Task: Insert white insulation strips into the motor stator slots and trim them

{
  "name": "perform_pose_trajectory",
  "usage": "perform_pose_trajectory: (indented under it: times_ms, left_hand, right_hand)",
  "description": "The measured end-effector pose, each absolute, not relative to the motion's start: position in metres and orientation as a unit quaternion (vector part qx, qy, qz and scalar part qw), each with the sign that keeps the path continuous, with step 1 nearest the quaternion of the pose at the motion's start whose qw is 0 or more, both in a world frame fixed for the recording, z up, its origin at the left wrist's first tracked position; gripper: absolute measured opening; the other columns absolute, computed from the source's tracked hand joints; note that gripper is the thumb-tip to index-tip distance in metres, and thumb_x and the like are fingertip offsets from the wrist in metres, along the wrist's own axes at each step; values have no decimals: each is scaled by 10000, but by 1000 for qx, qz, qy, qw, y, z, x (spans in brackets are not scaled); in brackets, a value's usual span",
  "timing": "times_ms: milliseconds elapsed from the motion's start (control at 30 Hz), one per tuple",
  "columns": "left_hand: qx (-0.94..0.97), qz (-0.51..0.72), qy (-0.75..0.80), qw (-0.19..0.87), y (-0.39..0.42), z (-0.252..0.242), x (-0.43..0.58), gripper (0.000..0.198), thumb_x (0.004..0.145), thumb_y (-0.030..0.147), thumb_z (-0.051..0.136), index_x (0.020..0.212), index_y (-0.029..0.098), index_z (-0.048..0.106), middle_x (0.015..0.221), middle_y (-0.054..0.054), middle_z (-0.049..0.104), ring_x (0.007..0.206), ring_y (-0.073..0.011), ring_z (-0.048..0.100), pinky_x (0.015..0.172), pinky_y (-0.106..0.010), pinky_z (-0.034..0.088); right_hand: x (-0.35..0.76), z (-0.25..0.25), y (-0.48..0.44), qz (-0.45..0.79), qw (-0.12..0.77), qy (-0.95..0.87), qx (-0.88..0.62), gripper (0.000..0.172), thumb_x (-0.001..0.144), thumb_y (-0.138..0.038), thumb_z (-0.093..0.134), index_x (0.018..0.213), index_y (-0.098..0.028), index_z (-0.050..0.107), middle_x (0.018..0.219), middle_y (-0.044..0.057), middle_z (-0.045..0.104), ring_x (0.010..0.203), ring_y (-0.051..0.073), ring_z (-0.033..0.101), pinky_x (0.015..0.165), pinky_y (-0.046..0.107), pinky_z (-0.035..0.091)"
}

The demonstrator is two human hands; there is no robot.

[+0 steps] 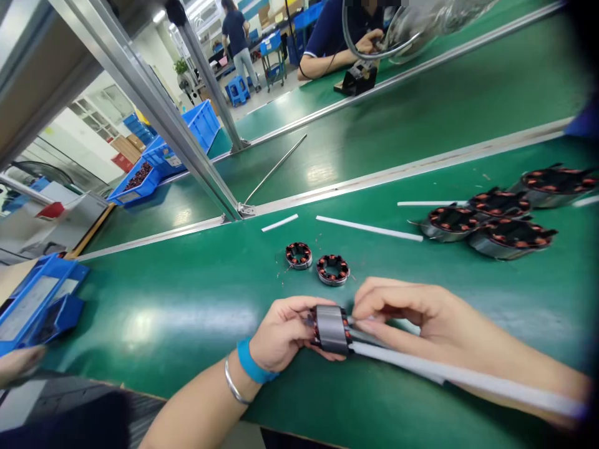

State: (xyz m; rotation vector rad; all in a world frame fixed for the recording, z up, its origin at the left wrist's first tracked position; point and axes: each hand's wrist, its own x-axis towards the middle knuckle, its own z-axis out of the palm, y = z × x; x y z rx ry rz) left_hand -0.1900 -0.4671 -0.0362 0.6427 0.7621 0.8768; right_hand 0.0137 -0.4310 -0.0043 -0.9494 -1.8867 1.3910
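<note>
A stator (332,329), a grey steel ring with black insulation and copper windings, lies on its side above the green bench. My left hand (285,330) is closed around its left end, thumb and fingers on the rim. At the opposite face, my right hand (397,318) is in a pinch; what sits between its fingertips is too small to make out. From the stator's right side a long white strip (449,368) runs toward my right wrist, with a greyish strip beside it. Just beyond my hands lie two small stators (298,255) on the bench.
Several larger stators (510,237) are grouped at the right. Loose white strips (369,229) lie beyond the small stators. A metal frame post (187,143) rises at left, near blue bins (42,305). Across the bench sits a co-worker (327,56); another person's hand shows at lower left.
</note>
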Motion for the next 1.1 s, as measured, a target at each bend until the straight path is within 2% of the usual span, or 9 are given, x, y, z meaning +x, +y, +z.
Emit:
perform_pose_trajectory:
  times_ms: [100, 167, 333, 500, 600, 700, 800, 933, 1100]
  left_hand:
    - [331, 400, 379, 766, -468, -34, -189, 524, 612, 209, 773, 1119, 132, 671, 889, -94, 730, 686, -199, 706, 570, -260, 570]
    - [361, 397, 417, 733, -470, -35, -186, 534, 631, 204, 759, 1148, 126, 654, 928, -104, 723, 704, -189, 700, 596, -265, 565]
    - [422, 426, 493, 631, -475, -39, -181, 410, 625, 156, 683, 1031, 101, 694, 880, -98, 719, 723, -155, 662, 655, -257, 539]
    - [479, 403, 489, 607, -481, -41, -183, 290, 667, 196, 630, 934, 99, 686, 723, -66, 676, 602, -120, 612, 557, -221, 479]
    - [491, 401, 501, 589, -481, -40, -183, 232, 668, 234, 644, 841, 84, 678, 614, -42, 622, 510, -90, 538, 496, -206, 423]
    - [457, 398, 489, 628, -479, -39, -184, 237, 642, 235, 662, 829, 91, 674, 616, -34, 613, 519, -87, 528, 494, -203, 406]
    - [432, 379, 470, 670, -476, -37, -184, 257, 592, 183, 668, 835, 103, 659, 645, -29, 620, 548, -91, 550, 511, -203, 415]
    - [429, 395, 476, 659, -477, -37, -182, 186, 575, 181, 670, 738, 115, 610, 589, -4, 582, 499, -65, 508, 471, -181, 365]
    - [426, 402, 469, 661, -480, -35, -180, 229, 544, 166, 687, 756, 99, 633, 606, -10, 601, 511, -68, 530, 499, -183, 401]
  right_hand:
    - [8, -13, -438, 498, 356, -676, -410, 377, 754, -548, 629, 595, -206, 615, 610, 29, 621, 566, 147, 577, 543, 256, 474]
    - [5, -17, -441, 491, 378, -669, -411, 391, 745, -556, 632, 563, -212, 588, 612, 33, 631, 565, 159, 590, 534, 263, 475]
    - [2, -30, -440, 482, 374, -684, -400, 348, 736, -523, 655, 553, -232, 607, 632, 43, 653, 570, 177, 619, 519, 266, 494]
    - [7, -48, -441, 439, 346, -734, -385, 186, 742, -444, 687, 716, -260, 698, 853, 59, 696, 740, 210, 667, 623, 278, 535]
    - [13, -57, -444, 451, 303, -746, -384, 205, 785, -461, 650, 761, -265, 702, 904, 56, 698, 799, 225, 663, 691, 293, 539]
    - [18, -61, -445, 463, 301, -734, -395, 215, 789, -466, 648, 759, -256, 685, 930, 61, 692, 823, 234, 660, 703, 294, 533]
    - [19, -57, -443, 467, 291, -746, -376, 182, 785, -421, 660, 723, -249, 664, 910, 59, 688, 797, 217, 660, 665, 278, 523]
    - [11, -43, -439, 486, 291, -752, -337, 286, 805, -396, 612, 586, -221, 551, 809, 58, 682, 687, 189, 641, 573, 268, 499]
    - [0, -24, -445, 537, 318, -695, -357, 434, 678, -485, 732, 473, -202, 474, 633, 41, 645, 541, 171, 598, 490, 261, 464]
